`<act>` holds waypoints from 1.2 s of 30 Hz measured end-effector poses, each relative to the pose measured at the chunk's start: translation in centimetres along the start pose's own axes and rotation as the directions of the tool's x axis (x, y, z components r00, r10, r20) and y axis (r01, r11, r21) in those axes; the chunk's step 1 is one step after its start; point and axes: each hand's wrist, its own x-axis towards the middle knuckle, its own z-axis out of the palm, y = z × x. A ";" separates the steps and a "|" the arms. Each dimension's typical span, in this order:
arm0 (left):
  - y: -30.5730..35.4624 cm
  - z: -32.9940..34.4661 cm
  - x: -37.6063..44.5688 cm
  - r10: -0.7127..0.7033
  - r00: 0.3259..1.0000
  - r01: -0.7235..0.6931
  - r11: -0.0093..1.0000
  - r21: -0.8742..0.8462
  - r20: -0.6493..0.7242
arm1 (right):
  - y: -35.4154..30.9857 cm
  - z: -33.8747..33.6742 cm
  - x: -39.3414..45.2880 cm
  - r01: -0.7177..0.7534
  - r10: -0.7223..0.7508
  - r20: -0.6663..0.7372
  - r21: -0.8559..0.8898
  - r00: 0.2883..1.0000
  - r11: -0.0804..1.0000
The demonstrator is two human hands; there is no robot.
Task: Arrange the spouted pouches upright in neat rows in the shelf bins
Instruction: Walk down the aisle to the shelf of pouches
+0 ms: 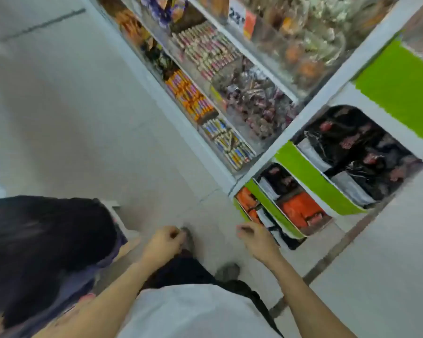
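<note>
**Both hands free above a pale shop floor, pouches in green-fronted bins**

A pale tiled floor (66,113) fills the left and middle of the tilted, motion-blurred view. A white shelf unit (327,93) runs along the right, its far tiers packed with small sweets and wrapped snacks (205,52). Nearer, stepped bins with green fronts (313,176) hold the pouches: black pouches (352,142) in the upper bin, orange pouches (300,208) in the lower ones (spouts and which way they point are lost to blur, so their long axis cannot be told).

The open floor lies left of the shelf's white edge; a second person's dark hair (42,245) crowds the near left, leaving a gap of floor between it and the bins.

The left hand (164,245) hangs over the floor, fingers loosely curled, nothing visibly held. The right hand (257,237) hovers just beside the lowest bin's near corner, fingers bent, also holding nothing that shows.
</note>
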 end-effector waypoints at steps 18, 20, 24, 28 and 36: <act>-1.1 -30.7 18.9 -0.046 0.998 0.042 0.996 -0.083 -0.047 | -36.1 10.4 24.7 0.296 -0.216 0.319 -0.229 0.923 0.928; -0.4 -34.9 21.8 -0.047 0.997 0.042 0.996 -0.083 -0.067 | -38.7 10.8 27.3 0.299 -0.219 0.307 -0.241 0.926 0.923; 1.0 -43.4 28.9 -0.057 0.991 0.048 0.996 -0.080 -0.123 | -44.7 11.4 34.2 0.305 -0.200 0.335 -0.299 0.921 0.904; 3.1 -52.2 36.3 -0.052 0.985 0.041 0.997 -0.071 -0.166 | -53.4 12.4 43.8 0.355 -0.225 0.387 -0.305 0.894 0.884; 4.8 -69.7 44.7 -0.212 0.925 0.151 0.967 -0.205 -0.315 | -76.8 17.4 59.4 0.515 -0.291 0.535 -0.334 0.793 0.789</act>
